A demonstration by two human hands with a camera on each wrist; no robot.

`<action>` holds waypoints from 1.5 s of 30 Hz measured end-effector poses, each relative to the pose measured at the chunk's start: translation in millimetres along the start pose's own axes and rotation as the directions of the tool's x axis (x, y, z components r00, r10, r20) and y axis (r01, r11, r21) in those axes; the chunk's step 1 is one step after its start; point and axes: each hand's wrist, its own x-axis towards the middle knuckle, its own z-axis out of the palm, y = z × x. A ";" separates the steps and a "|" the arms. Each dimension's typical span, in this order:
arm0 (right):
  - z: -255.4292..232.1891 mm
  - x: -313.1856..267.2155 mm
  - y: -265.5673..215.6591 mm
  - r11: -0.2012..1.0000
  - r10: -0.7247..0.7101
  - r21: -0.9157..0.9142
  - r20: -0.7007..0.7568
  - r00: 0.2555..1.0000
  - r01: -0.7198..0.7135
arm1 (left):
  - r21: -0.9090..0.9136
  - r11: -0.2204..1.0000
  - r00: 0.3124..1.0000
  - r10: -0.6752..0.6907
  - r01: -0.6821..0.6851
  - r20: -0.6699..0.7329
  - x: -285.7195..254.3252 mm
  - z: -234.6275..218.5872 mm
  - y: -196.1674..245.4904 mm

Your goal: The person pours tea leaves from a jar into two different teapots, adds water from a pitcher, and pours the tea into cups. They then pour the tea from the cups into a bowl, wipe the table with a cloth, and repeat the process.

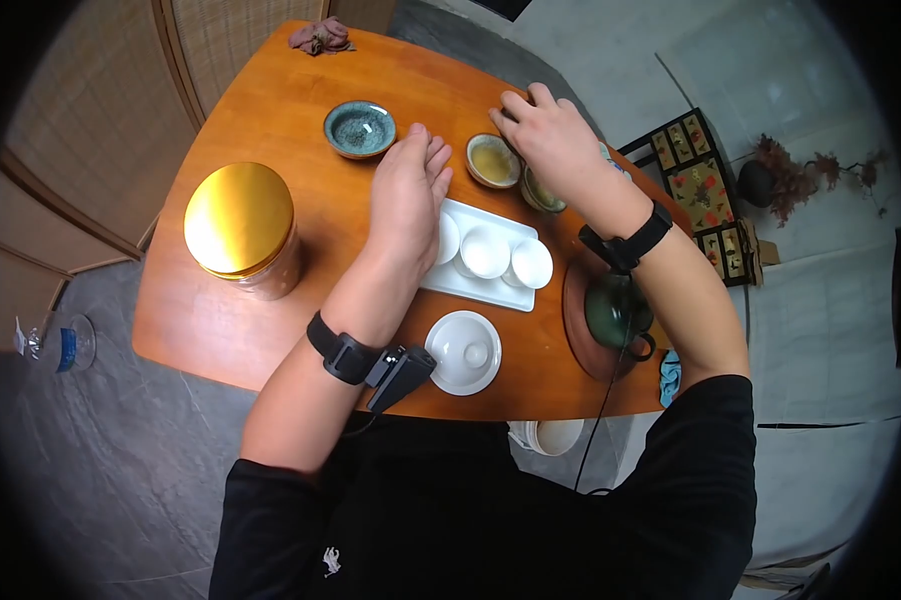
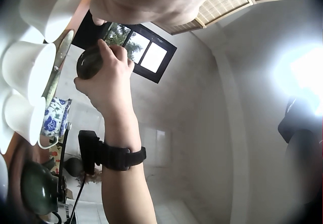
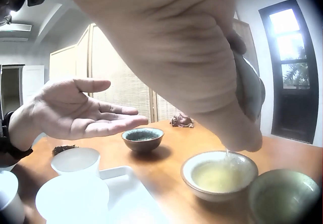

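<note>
My right hand (image 1: 553,140) grips a dark rounded cup (image 2: 90,62), mostly hidden behind the hand in the head view. The cup is tipped (image 3: 251,90), and a thin stream of liquid drops into a pale brown-rimmed bowl (image 3: 219,176) of yellow tea. A greenish bowl (image 3: 285,196) with liquid stands right beside that one. My left hand (image 1: 407,200) holds nothing; its palm faces sideways and its fingers are straight (image 3: 81,110). It hovers near the white tray (image 1: 490,290), which bears white cups (image 1: 484,252). Past its fingertips sits a speckled teal bowl (image 1: 360,130).
A jar with a gold lid (image 1: 240,220) stands at left. Nearest me is a white lidded bowl (image 1: 463,352); to its right, a green teapot (image 1: 610,315) sits on a round brown tray (image 1: 576,325). A crumpled cloth (image 1: 321,36) lies at the far edge. A blue-and-white cup (image 2: 55,118) stands behind the white cups.
</note>
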 end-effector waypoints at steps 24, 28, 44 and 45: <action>5.6 -6.2 -13.6 0.980 0.144 0.121 0.122 0.982 -0.159 | -0.027 0.999 1.000 0.027 -0.027 -0.011 -5.3 1.7 2.6; -16.7 3.6 0.0 0.891 0.329 0.270 0.167 0.929 -0.364 | -0.049 0.993 0.993 0.101 -0.104 -0.066 -1.5 -3.5 18.3; 9.4 71.1 -21.7 0.533 0.051 0.795 0.311 0.949 -0.289 | -0.015 0.951 0.903 0.289 -0.309 -0.317 -1.7 -24.3 26.0; 12.9 71.2 -23.8 0.533 0.043 0.796 0.313 0.949 -0.287 | -0.007 0.958 0.909 0.271 -0.288 -0.316 -1.7 -25.2 24.2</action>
